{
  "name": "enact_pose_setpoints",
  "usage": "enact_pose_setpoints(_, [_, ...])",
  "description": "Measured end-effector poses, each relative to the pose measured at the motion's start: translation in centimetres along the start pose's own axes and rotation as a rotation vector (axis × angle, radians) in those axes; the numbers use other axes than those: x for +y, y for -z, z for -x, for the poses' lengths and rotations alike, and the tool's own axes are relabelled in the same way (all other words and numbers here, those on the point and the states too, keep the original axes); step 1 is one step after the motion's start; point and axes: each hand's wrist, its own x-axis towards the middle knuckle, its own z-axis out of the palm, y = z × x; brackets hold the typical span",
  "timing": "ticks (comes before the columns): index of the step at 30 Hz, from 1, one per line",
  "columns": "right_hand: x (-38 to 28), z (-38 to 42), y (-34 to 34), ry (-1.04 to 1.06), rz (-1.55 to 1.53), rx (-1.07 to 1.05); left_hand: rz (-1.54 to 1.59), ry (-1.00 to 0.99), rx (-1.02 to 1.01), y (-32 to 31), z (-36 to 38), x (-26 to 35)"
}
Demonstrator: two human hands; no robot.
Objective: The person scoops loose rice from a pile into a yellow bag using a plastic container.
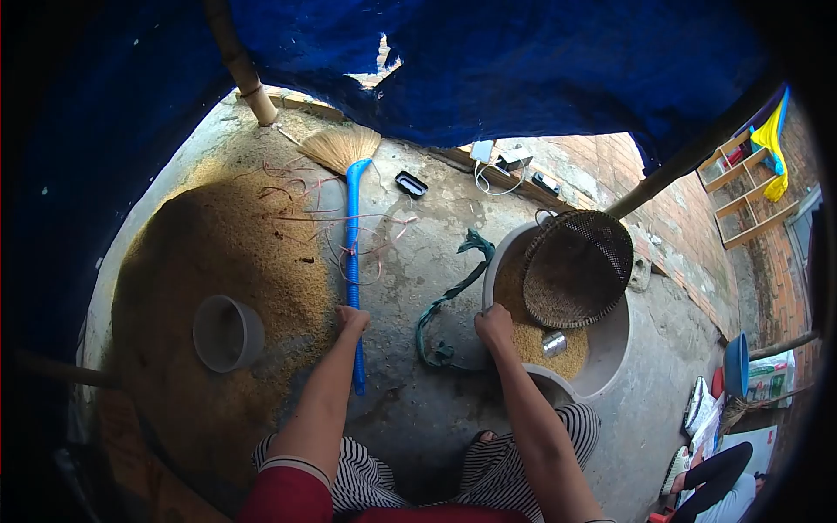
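My left hand is closed round the ribbed blue handle of a straw broom, which lies lengthwise between a pile of grain and the bare floor. My right hand is closed on the left rim of a large grey tub. Inside the tub are yellow grain and a small metal can. A dark woven basket rests tilted over the tub's back edge.
An empty translucent bucket stands on the grain. Twisted green cloth lies left of the tub. Pink strings cross the broom handle. A bamboo pole and blue tarp hang ahead. Another person is at the lower right.
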Motion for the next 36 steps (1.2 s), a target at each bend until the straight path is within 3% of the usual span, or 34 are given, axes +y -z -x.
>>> enact_pose_setpoints(1, [-0.2,0.1,-0.1,0.002,0.004,-0.010,0.244,0.098,-0.002,0.8,-0.1,0.4])
enact_pose_setpoints(4, [-1.1,0.1,-0.1,-0.035,-0.071,0.026,0.368,0.032,0.109,1.4,-2.2,0.3])
enact_pose_setpoints(10, [-1.8,-0.4,-0.2,-0.018,-0.054,0.040,0.580,-0.008,0.099,3.3,2.2,2.6])
enact_pose_setpoints(14, [-3.0,0.2,-0.5,-0.053,-0.037,0.017,0.499,-0.089,0.282,2.7,-1.1,3.0])
enact_pose_setpoints(16, [-3.4,-0.2,-0.8,-0.078,-0.021,0.006,0.720,-0.029,0.167,4.8,1.9,4.0])
enact_pose_setpoints(20, [-4.4,0.2,-1.1,-0.110,0.105,0.022,1.118,-0.044,0.035,2.9,7.1,7.3])
enact_pose_setpoints(22, [-5.9,0.6,-2.1,0.046,0.348,0.358,1.298,-0.079,-0.058,2.1,9.3,9.5])
enact_pose_setpoints(23, [-8.6,-0.1,0.0,0.376,0.065,0.290,1.402,-0.141,-0.099,2.9,10.6,11.0])
enact_pose_setpoints(24, [-8.7,-1.6,-0.6,0.580,-0.231,0.071,1.493,-0.205,-0.154,3.4,11.6,12.1])
enact_pose_setpoints(26, [-15.8,2.4,6.0,0.307,-0.328,-0.701,1.352,-0.508,-0.094,3.5,9.9,12.6])
enact_pose_setpoints(27, [-13.8,0.5,2.1,0.494,-0.151,-0.280,1.334,-0.512,-0.223,4.9,10.2,12.7])
enact_pose_setpoints(28, [-15.0,1.2,3.1,0.503,-0.152,-0.273,1.339,-0.521,-0.219,6.5,10.5,12.7])
enact_pose_setpoints(30, [-18.0,2.8,5.1,0.468,-0.080,-0.329,1.263,-0.496,-0.317,9.8,10.2,12.8])
enact_pose_setpoints(32, [-19.2,4.4,5.0,0.389,-0.276,-0.500,1.564,-0.266,-0.333,13.4,7.5,13.7])
enact_pose_setpoints(34, [-19.2,5.4,4.6,0.426,-0.398,-0.658,1.591,-0.382,-0.276,15.7,3.2,12.8])
enact_pose_setpoints(35, [-19.4,5.8,4.7,0.391,-0.486,-0.778,1.630,-0.427,-0.349,17.2,1.8,11.7])
enact_pose_setpoints(36, [-19.4,5.7,5.2,0.393,-0.472,-0.770,1.671,-0.475,-0.420,18.7,0.7,10.8])
